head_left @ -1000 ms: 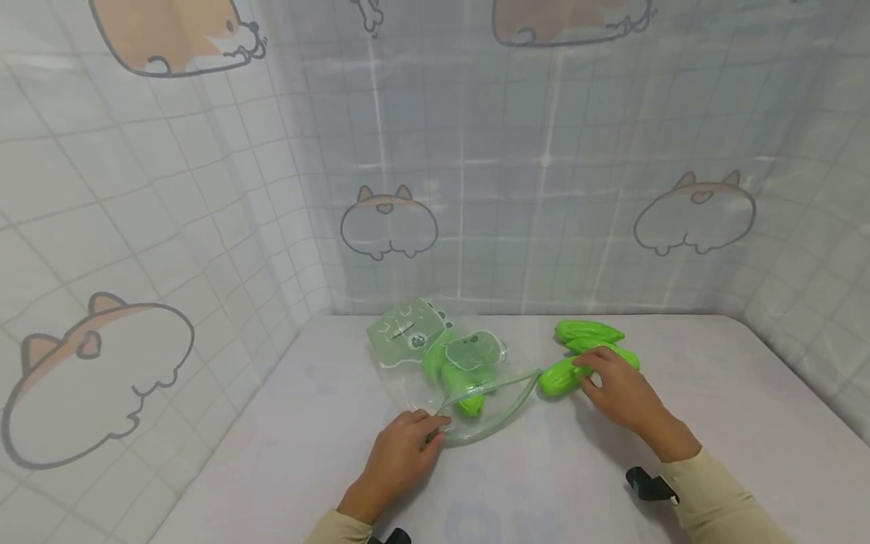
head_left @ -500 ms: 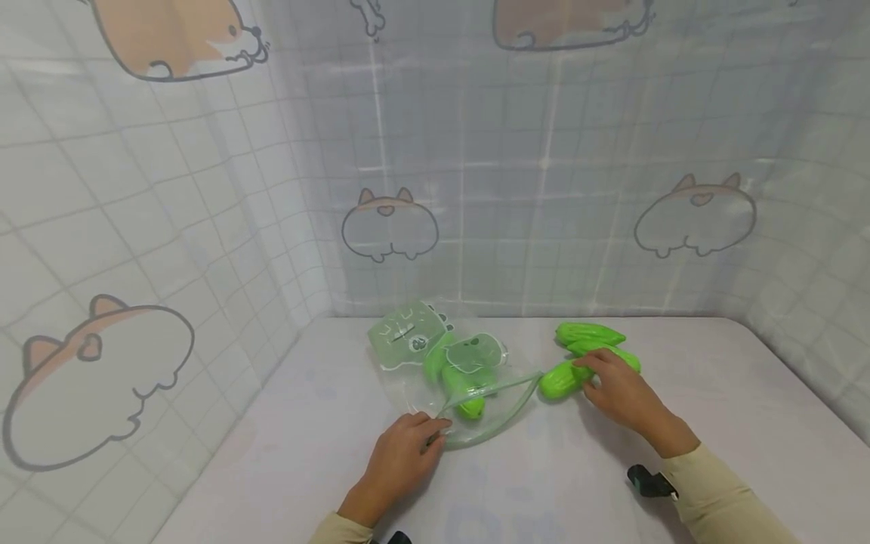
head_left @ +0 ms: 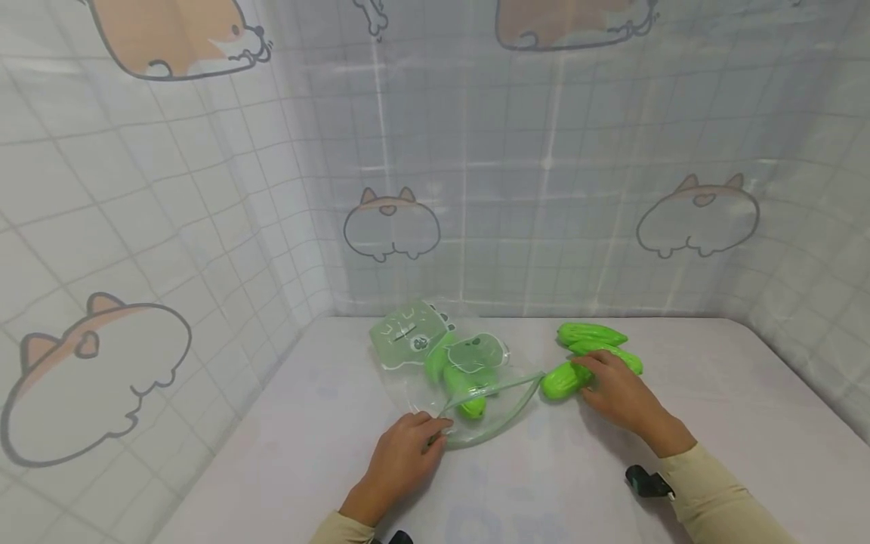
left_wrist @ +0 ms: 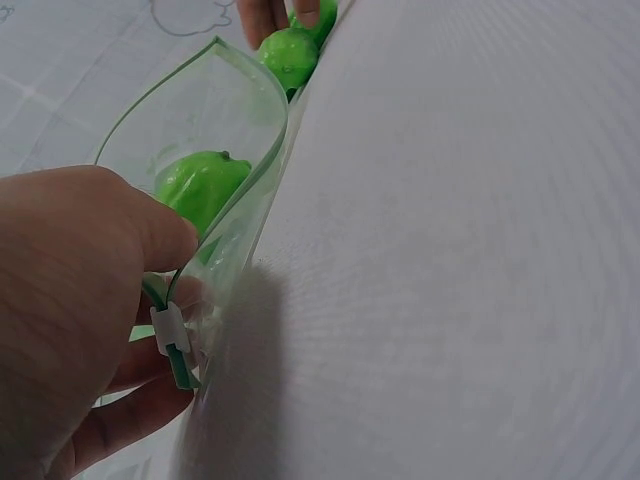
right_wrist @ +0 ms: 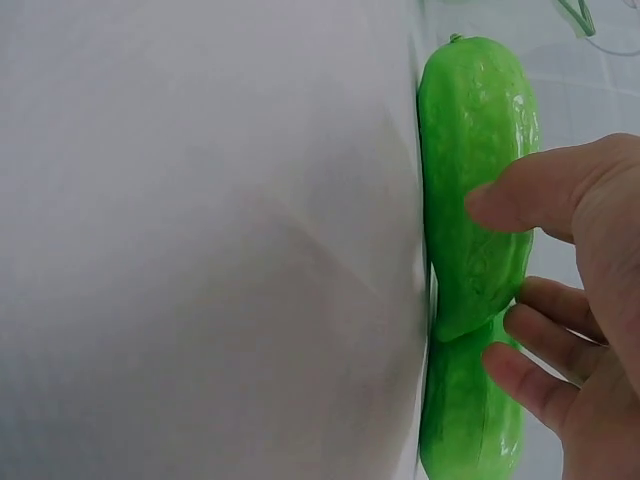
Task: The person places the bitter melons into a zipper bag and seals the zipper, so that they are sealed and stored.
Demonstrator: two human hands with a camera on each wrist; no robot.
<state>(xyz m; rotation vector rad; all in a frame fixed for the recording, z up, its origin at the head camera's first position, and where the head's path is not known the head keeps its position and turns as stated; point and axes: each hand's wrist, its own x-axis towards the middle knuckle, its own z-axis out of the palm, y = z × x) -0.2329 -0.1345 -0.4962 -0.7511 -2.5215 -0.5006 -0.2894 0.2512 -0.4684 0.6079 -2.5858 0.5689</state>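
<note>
My left hand (head_left: 405,457) pinches the near left corner of a clear slider zip bag (left_wrist: 215,105), by its white slider (left_wrist: 168,328). The bag lies on the table with its mouth gaping toward me, green-edged and printed with animal faces. Inside it are bright green toy cucumbers (head_left: 470,406), partly hidden by the prints. To the right, my right hand (head_left: 621,397) grips a glossy, ridged toy cucumber (right_wrist: 475,130), thumb on its near side and fingers around the far side. This one lies on the table beside the bag's right corner.
Two more toy cucumbers lie behind the right hand: a rear one (head_left: 590,333) and a middle one (head_left: 621,357) partly covered by the hand. A grid-patterned curtain (head_left: 537,166) with cartoon dogs encloses the white table (head_left: 544,468) at the back and sides.
</note>
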